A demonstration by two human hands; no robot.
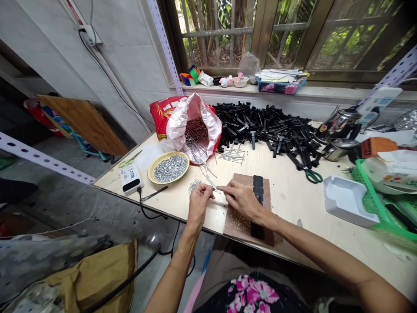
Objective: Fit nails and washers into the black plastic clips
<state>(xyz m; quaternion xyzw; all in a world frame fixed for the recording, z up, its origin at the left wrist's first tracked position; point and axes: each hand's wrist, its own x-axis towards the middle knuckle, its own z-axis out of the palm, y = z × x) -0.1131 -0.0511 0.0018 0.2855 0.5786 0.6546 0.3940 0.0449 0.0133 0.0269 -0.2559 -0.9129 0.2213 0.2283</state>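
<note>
My left hand (199,199) and my right hand (241,198) meet over the table's near edge, fingers pinched. Between them they hold a thin metal pin (217,188); what the left fingers pinch besides it is too small to name. Just left of the hands lies a small heap of silver nuts (194,185). Under my right hand sits a brown board (245,217) with a row of black plastic pieces (258,184). A yellow dish (154,165) full of silver nuts stands further left. An open bag (182,119) of long pins lies behind, with loose pins (232,155) spilled beside it.
A big heap of black plastic parts (270,126) covers the back of the table (293,195). Green-handled scissors (311,174), a white tray (348,200), a green basket (378,204), a kettle (339,124) and a white charger (130,178) with a cable also stand there. A cluttered window ledge (325,90) runs behind.
</note>
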